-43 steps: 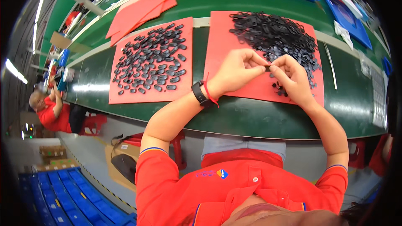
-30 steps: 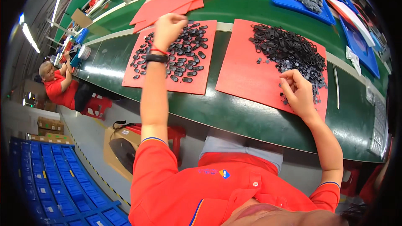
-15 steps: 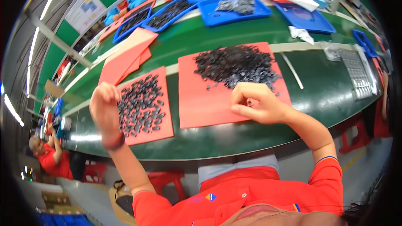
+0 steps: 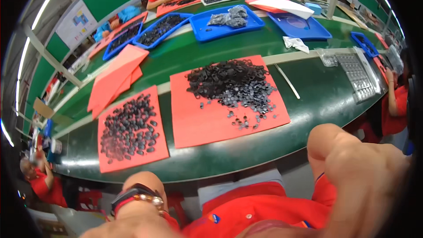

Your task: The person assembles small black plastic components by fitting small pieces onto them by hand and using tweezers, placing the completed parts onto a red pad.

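Both my arms are bent up, away from the table. At the bottom edge my left hand (image 4: 128, 227) looms close; its fingers run out of the picture, and a dark band and beads (image 4: 139, 197) circle the wrist. On the right, my right hand (image 4: 365, 167) is large and blurred, fingers not made out. Neither hand touches the work. Small black oval parts (image 4: 128, 130) cover the left pink foam sheet (image 4: 159, 150). A heap of black rings (image 4: 229, 77) and small grey discs (image 4: 251, 97) lies on the bigger pink sheet (image 4: 198, 128).
Along the far side stand blue trays (image 4: 203, 35) with black parts and grey bags. Loose pink sheets (image 4: 114, 79) lie at left. A white stick (image 4: 287, 81), a crumpled white cloth (image 4: 296, 44) and a clear moulded tray (image 4: 356, 77) are at right. Other people sit around the table.
Both my hands have left the space over the pink sheets and come up and back, close to the view. The view has shifted, so the sheets sit lower and further left.
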Available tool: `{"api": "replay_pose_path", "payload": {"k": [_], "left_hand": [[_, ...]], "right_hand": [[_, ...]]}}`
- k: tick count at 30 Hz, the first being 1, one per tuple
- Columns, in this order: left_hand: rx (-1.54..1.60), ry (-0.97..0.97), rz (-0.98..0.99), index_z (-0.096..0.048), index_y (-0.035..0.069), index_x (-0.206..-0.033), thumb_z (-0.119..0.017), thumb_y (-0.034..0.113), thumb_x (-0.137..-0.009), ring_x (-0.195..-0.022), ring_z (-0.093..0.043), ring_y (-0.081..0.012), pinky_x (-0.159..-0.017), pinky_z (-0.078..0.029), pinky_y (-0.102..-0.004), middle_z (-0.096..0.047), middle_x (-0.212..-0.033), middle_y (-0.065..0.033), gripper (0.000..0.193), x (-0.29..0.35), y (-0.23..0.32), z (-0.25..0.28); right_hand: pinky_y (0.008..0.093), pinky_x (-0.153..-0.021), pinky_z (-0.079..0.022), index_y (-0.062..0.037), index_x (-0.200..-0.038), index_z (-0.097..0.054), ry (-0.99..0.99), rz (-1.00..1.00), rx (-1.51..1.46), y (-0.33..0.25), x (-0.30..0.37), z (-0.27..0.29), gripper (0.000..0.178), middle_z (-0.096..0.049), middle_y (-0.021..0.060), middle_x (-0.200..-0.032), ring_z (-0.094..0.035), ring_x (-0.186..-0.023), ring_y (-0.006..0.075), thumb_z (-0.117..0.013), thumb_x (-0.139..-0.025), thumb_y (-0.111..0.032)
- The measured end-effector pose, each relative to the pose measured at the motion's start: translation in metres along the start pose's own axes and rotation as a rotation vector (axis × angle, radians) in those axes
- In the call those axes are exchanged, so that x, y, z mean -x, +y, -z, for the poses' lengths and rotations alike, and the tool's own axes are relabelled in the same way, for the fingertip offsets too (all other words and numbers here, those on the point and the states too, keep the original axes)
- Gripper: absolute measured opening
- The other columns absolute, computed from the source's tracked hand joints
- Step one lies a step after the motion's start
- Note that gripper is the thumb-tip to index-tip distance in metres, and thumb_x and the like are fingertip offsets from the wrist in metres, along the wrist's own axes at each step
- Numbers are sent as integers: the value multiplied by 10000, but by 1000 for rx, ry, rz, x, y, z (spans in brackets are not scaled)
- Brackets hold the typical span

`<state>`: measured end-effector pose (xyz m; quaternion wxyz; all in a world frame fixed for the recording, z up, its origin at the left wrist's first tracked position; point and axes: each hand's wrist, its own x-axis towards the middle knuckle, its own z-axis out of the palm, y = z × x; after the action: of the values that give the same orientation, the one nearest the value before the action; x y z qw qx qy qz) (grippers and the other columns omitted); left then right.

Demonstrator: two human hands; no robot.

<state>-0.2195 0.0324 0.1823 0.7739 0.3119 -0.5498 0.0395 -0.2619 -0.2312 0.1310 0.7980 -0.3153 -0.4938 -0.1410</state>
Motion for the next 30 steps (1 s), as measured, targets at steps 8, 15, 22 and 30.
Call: {"api": "replay_pose_path", "payload": {"k": [8, 15, 22, 30], "left_hand": [[193, -126, -330, -633, 55, -1026, -531, 35, -852, -1071, -569, -184, -834, -487, -346, -629, -1068, -66, 203, 2, 15, 0], [584, -397, -177, -653, 42, -902, -526, -30, -805, -899, -624, -189, -819, -492, -321, -649, -944, -83, 176, 34, 24, 11], [300, -377, -213, -642, 68, -689, -636, 110, -789, -575, -605, -137, -551, -465, -258, -632, -669, -46, 109, 50, 41, -10], [-145, -333, 220, -640, -10, -742, -655, 129, -807, -596, -629, -245, -521, -485, -294, -653, -812, -190, 154, 105, 51, 21]], "right_hand": [[329, -878, -455, 74, -949, -565, 21, 208, 2, -40, 30, -23, 385, -612, 222, -1051, -580, -1021, 249, -492, -857, -294], [263, -911, -434, 123, -993, -586, 37, 386, -148, -23, 47, -40, 428, -626, 193, -1058, -583, -1042, 171, -518, -820, -263], [281, -563, -491, 9, -689, -563, -380, 312, -272, 9, -5, -50, 114, -619, 87, -697, -580, -585, 170, -584, -772, -68], [377, -605, -547, -24, -961, -632, 144, -54, 363, 21, 14, -67, 443, -650, 170, -902, -655, -729, 296, -445, -929, -424]]}}
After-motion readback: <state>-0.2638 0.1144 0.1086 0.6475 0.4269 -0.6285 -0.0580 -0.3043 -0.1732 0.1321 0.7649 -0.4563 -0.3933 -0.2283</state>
